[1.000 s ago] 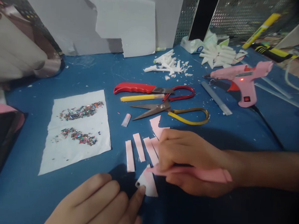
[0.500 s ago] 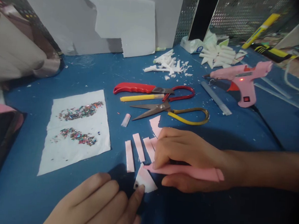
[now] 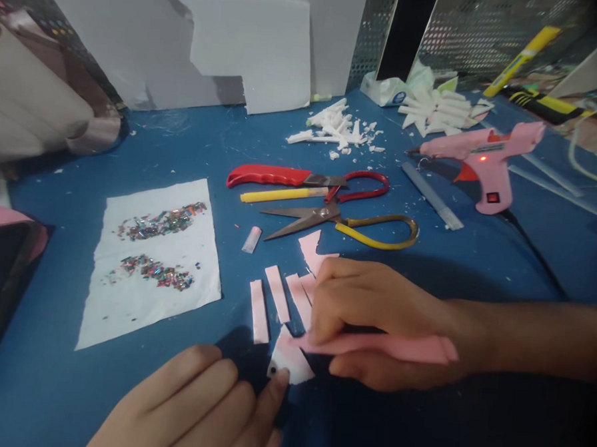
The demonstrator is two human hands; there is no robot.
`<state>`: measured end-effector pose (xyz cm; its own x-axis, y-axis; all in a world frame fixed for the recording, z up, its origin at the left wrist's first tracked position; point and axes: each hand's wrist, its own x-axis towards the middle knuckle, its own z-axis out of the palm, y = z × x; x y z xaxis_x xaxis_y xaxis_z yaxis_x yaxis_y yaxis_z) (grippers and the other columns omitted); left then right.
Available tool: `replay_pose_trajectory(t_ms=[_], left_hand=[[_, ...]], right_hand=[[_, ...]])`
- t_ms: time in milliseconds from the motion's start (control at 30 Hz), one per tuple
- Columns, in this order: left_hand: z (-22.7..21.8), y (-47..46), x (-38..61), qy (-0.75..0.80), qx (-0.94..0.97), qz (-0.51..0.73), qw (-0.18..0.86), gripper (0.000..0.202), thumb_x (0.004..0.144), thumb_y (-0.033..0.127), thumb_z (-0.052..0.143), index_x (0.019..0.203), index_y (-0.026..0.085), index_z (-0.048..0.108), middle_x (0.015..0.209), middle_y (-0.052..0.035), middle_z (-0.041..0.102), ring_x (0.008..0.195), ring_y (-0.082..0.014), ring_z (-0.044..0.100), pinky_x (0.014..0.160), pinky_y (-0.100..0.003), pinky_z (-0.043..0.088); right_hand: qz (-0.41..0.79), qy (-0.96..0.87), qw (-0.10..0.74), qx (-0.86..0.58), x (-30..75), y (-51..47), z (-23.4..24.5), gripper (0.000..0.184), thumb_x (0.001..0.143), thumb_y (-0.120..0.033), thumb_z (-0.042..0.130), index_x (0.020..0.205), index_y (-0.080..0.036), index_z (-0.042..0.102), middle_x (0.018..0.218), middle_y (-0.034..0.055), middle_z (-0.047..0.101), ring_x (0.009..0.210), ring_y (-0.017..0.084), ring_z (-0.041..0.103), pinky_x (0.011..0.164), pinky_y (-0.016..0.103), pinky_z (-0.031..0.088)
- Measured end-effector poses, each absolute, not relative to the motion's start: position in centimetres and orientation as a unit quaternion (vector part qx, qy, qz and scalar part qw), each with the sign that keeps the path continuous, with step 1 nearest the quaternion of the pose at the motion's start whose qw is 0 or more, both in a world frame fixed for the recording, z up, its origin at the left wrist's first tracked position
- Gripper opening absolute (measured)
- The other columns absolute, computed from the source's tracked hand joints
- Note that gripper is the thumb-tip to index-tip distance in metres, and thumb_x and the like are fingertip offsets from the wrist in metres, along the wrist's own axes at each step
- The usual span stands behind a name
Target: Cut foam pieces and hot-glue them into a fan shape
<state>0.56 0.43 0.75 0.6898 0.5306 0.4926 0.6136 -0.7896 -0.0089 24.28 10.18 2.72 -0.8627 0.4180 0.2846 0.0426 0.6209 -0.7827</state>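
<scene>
My right hand (image 3: 374,314) is closed around a long pink tool (image 3: 397,347), likely a craft knife, whose tip rests on a small pink-and-white paper piece (image 3: 291,362) on the blue table. My left hand (image 3: 193,408) lies at the bottom edge with fingers together and flat, one fingertip pressing the paper piece's near corner. Several cut pink strips (image 3: 277,294) lie just beyond the piece, partly hidden by my right hand.
Yellow-handled scissors (image 3: 343,224), red-handled scissors (image 3: 360,185), a red cutter (image 3: 271,176) and a yellow pencil-like stick (image 3: 280,195) lie behind. A pink glue gun (image 3: 486,160) stands at right. White paper with glitter bits (image 3: 151,262) lies left; foam scraps (image 3: 333,128) are further back.
My right hand with the pink tool slid left half a second ago and has drawn back slightly right. The paper piece turned a little; my left hand stayed put.
</scene>
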Motion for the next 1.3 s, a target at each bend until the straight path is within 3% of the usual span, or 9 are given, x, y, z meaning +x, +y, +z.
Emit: replay_pose_trajectory(t_ms=[133,300,567,933,1067,1300], left_hand=[[0.7,0.5,0.5,-0.308,-0.915,-0.246,0.086,0.02,0.092,0.013,0.05,0.099,0.016,0.068,0.066,0.0038,0.055,0.068,-0.0126,0.047,0.077,-0.032,0.039],[0.7,0.4,0.3,-0.312,-0.916,-0.239,0.077,0.019,0.092,0.012,0.05,0.098,0.016,0.068,0.067,0.0037,0.055,0.069,-0.013,0.047,0.078,-0.032,0.039],[0.6,0.3,0.5,-0.315,-0.914,-0.242,0.077,0.019,0.092,0.012,0.05,0.098,0.017,0.068,0.066,0.0041,0.056,0.07,-0.013,0.047,0.077,-0.032,0.039],[0.3,0.0,0.0,-0.315,-0.915,-0.241,0.081,0.019,0.092,0.015,0.052,0.102,0.017,0.068,0.069,0.0039,0.056,0.07,-0.0121,0.049,0.079,-0.033,0.04],[0.4,0.1,0.2,-0.313,-0.915,-0.24,0.082,0.019,0.091,0.013,0.052,0.101,0.016,0.068,0.067,0.0036,0.055,0.071,-0.0129,0.047,0.078,-0.032,0.039],[0.4,0.2,0.2,-0.308,-0.918,-0.237,0.076,0.018,0.091,0.013,0.052,0.099,0.017,0.069,0.068,0.0039,0.056,0.069,-0.0123,0.048,0.079,-0.033,0.04]], right_hand=[[0.425,-0.867,0.235,-0.108,24.3,10.2,2.5,0.029,0.094,-0.037,0.05,0.074,-0.016,0.054,0.066,0.0,0.059,0.066,0.013,0.046,0.069,0.027,0.04],[0.419,-0.87,0.241,-0.099,24.2,10.2,2.1,0.025,0.093,-0.033,0.054,0.076,-0.015,0.056,0.069,0.0012,0.062,0.067,0.012,0.049,0.075,0.029,0.042],[0.424,-0.868,0.243,-0.086,24.3,10.1,2.1,0.035,0.097,-0.041,0.048,0.076,-0.015,0.057,0.067,0.0006,0.061,0.067,0.012,0.048,0.071,0.027,0.042],[0.404,-0.877,0.246,-0.081,24.0,10.2,1.8,0.033,0.096,-0.043,0.051,0.079,-0.016,0.056,0.071,-0.0001,0.062,0.067,0.011,0.05,0.074,0.028,0.041],[0.43,-0.858,0.277,-0.049,23.9,10.2,1.5,0.035,0.091,-0.046,0.059,0.072,-0.016,0.054,0.065,-0.0028,0.06,0.064,0.01,0.051,0.071,0.025,0.041],[0.38,-0.885,0.257,-0.08,24.0,10.1,2.0,0.027,0.094,-0.04,0.057,0.086,-0.014,0.061,0.077,0.0003,0.068,0.073,0.011,0.057,0.08,0.028,0.044]])
